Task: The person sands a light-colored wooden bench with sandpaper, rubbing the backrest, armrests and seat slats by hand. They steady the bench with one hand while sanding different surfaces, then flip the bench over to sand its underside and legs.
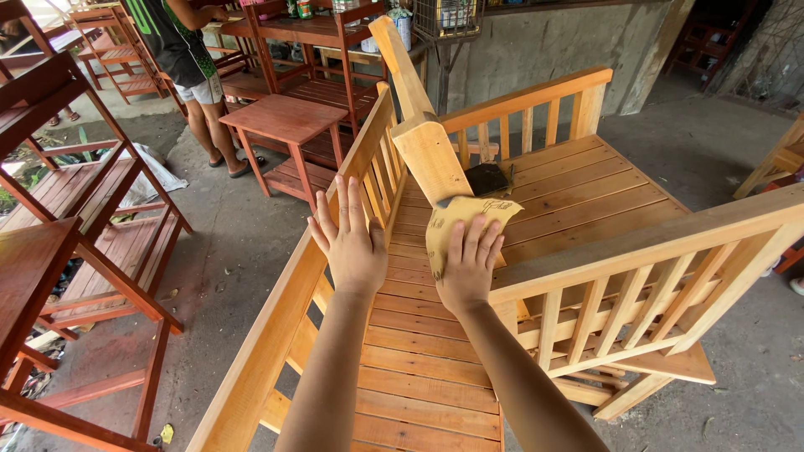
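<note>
My right hand (469, 266) presses a tan sheet of sandpaper (459, 219) flat against the slatted seat of an unfinished pale wooden bench (578, 192). Its fingers lie spread over the sheet's lower half. My left hand (352, 243) is open with fingers straight and together, and it rests near the bench's side rail (285, 318), holding nothing. A dark folded piece (486, 178), perhaps more sandpaper, lies on the slats farther away, beside a thick upright wooden post (427, 151).
Red-brown stained tables and shelves (289, 121) stand at the left and back on a concrete floor. Another person (188, 59) in shorts and sandals stands at the back left. A railing (653, 251) closes the bench's right side.
</note>
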Available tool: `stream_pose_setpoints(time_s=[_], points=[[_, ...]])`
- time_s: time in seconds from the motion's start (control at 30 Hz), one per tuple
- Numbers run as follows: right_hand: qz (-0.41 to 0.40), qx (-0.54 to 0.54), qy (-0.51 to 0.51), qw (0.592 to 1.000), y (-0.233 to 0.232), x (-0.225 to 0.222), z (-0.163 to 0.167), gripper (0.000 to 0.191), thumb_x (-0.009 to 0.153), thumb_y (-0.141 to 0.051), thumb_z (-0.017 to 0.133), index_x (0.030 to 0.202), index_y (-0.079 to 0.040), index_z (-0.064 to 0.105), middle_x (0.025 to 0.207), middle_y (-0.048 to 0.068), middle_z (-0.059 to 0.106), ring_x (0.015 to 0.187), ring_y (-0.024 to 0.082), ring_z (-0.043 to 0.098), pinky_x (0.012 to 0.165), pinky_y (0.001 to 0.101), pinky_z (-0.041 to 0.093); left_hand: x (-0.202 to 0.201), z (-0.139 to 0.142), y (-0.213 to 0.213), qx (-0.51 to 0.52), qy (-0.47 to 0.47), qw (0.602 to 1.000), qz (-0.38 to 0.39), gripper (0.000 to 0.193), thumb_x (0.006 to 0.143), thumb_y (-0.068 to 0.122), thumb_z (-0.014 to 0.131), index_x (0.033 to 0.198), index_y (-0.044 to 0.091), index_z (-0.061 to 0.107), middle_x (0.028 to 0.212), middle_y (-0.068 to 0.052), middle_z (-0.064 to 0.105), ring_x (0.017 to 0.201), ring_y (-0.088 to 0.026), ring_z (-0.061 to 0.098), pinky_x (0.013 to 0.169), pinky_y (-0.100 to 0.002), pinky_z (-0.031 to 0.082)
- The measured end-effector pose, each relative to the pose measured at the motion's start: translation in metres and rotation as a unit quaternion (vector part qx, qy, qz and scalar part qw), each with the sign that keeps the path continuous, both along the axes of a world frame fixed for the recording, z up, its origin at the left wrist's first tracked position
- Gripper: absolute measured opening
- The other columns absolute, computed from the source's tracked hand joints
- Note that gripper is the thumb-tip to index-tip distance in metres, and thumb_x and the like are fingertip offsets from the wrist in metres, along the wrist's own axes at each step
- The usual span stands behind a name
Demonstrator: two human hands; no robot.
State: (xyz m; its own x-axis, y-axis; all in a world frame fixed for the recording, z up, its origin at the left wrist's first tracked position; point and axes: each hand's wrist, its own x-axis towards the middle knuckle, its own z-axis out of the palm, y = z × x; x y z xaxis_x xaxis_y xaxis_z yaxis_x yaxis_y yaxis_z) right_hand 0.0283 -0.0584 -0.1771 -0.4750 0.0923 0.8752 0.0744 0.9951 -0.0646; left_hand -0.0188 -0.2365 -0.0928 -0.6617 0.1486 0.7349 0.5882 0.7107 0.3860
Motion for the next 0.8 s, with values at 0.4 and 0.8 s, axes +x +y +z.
stream_pose_setpoints(time_s=[0.4,0.8], points=[[0.021,-0.016,-0.027,0.999,-0.032,0.026,-0.013,0.066,0.106,-0.031,0.044,0.159,0.002,0.022,0.163,0.037,0.006,0.151,0.059,0.006,0.121,0.0664,0.014,0.012,-0.002,0.025,0.028,0.016,0.997,-0.067,0.071,0.099,0.018,0.050,0.163,0.011,0.020,0.171,-0.010,0.025,0.157,-0.039,0.010,0.122,-0.061,0.001],[0.450,-0.747,-0.091,0.480,0.049,0.132,0.016,0.061,0.093,-0.033,0.069,0.144,-0.005,0.051,0.142,0.006,0.060,0.133,0.021,0.056,0.112,0.0418,0.044,0.055,-0.035,0.041,0.381,-0.417,0.726,-0.392,0.046,0.099,0.030,0.061,0.138,0.006,0.058,0.127,-0.004,0.064,0.126,-0.017,0.057,0.108,-0.032,0.040]])
